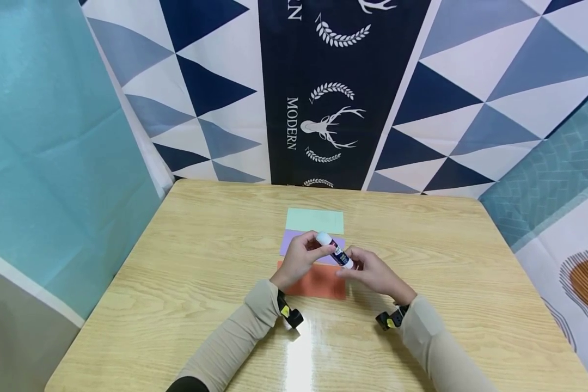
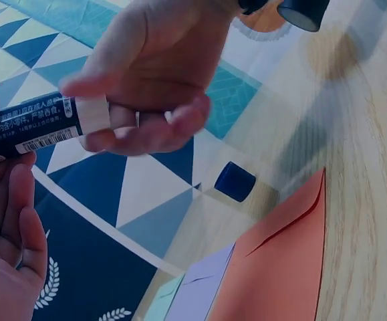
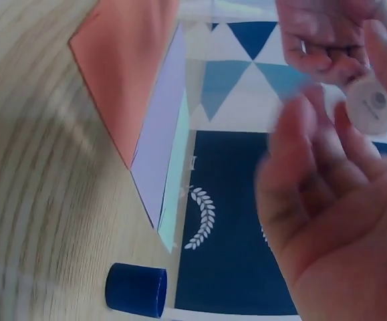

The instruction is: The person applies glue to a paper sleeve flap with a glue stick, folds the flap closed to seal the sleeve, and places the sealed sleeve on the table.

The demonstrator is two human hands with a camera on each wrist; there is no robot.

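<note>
A dark-labelled glue stick (image 1: 342,256) is tilted between both hands, above the envelopes. My left hand (image 1: 296,258) grips its barrel near the upper white end. At the other end, my right hand (image 1: 374,272) pinches the white base (image 2: 93,114) between thumb and fingers. The base's round end (image 3: 372,105) faces the right wrist camera. A dark blue cap (image 2: 235,182) lies apart from the stick on the table; the head view does not show it. Below the hands lies an orange-red envelope (image 1: 318,284), partly covered by them.
Beyond the orange-red envelope are a lavender envelope (image 1: 289,239) and a mint green one (image 1: 315,220), in a row on the wooden table (image 1: 201,239). A patterned cloth (image 1: 225,109) hangs behind the table's far edge. Each wrist wears a small black camera (image 1: 290,316).
</note>
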